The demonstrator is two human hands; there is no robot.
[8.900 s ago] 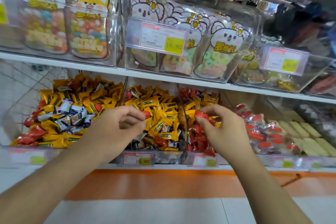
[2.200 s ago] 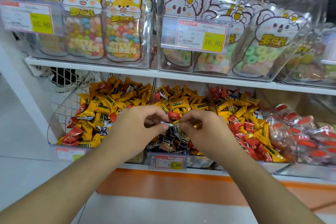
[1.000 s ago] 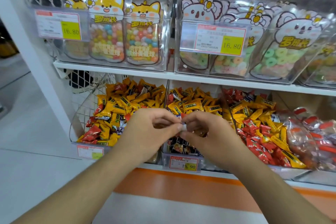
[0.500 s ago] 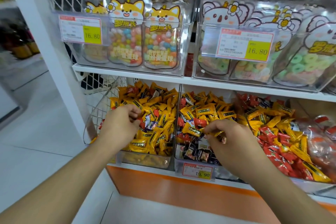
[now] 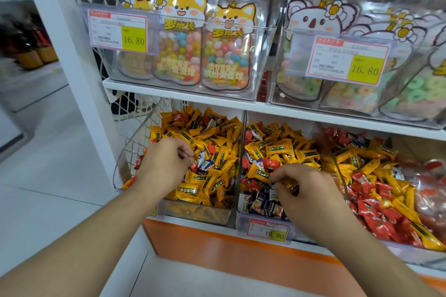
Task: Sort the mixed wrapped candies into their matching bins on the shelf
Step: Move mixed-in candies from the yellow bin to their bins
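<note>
Fingers [image 5: 185, 155] of the left hand [image 5: 164, 164] are curling over blue-white candies [image 5: 205, 164] in the left bin [image 5: 193, 212]; whether they grip one cannot be told. Right hand [image 5: 304, 190], having separated from the left, is pinching a yellow candy [image 5: 288, 184], long axis roughly horizontal, over the middle bin [image 5: 243, 220].

Both hands [image 5: 166, 164] [image 5: 305, 190] forward, fingers curled

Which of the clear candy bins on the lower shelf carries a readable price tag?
The middle clear plastic bin, under the right hand: its front carries the red-and-yellow tag reading 19.90.
</note>
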